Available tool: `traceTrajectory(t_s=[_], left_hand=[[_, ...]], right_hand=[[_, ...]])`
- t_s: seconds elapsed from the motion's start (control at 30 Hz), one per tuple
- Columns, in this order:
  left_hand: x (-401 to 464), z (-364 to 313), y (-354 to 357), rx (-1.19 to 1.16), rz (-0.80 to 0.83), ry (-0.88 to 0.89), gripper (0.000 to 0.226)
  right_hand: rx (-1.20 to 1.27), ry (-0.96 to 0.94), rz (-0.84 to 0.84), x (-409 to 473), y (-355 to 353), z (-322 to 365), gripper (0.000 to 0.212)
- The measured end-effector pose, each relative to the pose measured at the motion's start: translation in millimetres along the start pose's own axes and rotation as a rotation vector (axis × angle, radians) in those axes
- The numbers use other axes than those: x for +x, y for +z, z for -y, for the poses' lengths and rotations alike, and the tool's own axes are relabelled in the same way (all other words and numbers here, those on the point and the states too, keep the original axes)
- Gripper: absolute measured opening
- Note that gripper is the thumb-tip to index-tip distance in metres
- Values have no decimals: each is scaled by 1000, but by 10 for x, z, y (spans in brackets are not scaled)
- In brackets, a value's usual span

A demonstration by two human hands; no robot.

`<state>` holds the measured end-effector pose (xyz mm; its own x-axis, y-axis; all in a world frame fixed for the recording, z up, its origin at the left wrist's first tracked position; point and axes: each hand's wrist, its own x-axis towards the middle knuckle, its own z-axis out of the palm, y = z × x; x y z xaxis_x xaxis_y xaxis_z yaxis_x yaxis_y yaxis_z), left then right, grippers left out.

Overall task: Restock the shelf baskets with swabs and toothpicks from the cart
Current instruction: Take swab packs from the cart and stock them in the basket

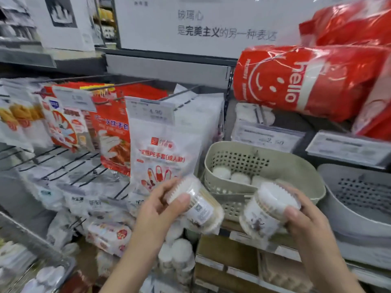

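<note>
I hold two round clear plastic tubs of cotton swabs, one in each hand, both tipped on their sides in front of the shelf. My left hand (160,199) curls around the left tub (198,206), thumb across its ribbed lid; a printed label with a small code square wraps its side. My right hand (300,210) grasps the right tub (268,210) the same way, thumb on the lid's rim, with a dark print on its wall that is too blurred to read.

Just behind the tubs sits a beige plastic basket (249,157) with a perforated wall and rounded corners; three white tub lids show inside, toward its left end, and the rest of its floor is hidden by the near rim. To its right a grey basket (355,199) is cut off by the frame edge. Hanging glove packets (163,149) crowd the left, red tissue packs (296,81) lie above, and price tags (268,138) are smeared. More tubs (175,256) stand below, between my forearms.
</note>
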<state>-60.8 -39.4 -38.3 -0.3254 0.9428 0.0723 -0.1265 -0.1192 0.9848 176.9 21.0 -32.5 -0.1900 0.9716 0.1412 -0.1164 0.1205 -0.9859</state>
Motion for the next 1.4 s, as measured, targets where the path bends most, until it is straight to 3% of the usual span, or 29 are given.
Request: traceTrajectory(t_s=[0.17, 0.3, 0.43, 0.6, 0.7, 0.83, 0.93, 1.1, 1.23, 1.4], left_hand=[[319, -16, 520, -32, -81, 78, 46], [540, 23, 715, -58, -156, 82, 60], [800, 17, 854, 63, -188, 113, 52], [1113, 39, 977, 397, -98, 209, 45], [1282, 71, 1034, 544, 32, 247, 38], [1494, 111, 1113, 663, 131, 279, 31], [1638, 168, 1151, 717, 124, 263, 27], [1752, 278, 1184, 784, 122, 245, 32], [1802, 322, 1191, 941, 157, 248, 34], [1839, 395, 1211, 1043, 83, 256, 44]], right_hand=[[64, -29, -62, 270, -219, 45, 85], [119, -7, -64, 433, -339, 66, 89], [172, 30, -69, 614, -371, 76, 60], [-123, -13, -35, 946, -335, 48, 48], [-255, 23, 53, 1209, -308, 70, 11], [-395, 151, 124, 1575, -256, -22, 9], [-444, 219, 199, 1776, -218, -184, 30], [-430, 186, 273, 1857, -192, -305, 31], [-535, 143, 249, 1877, -184, -345, 35], [-663, 109, 248, 1938, -174, -426, 49]])
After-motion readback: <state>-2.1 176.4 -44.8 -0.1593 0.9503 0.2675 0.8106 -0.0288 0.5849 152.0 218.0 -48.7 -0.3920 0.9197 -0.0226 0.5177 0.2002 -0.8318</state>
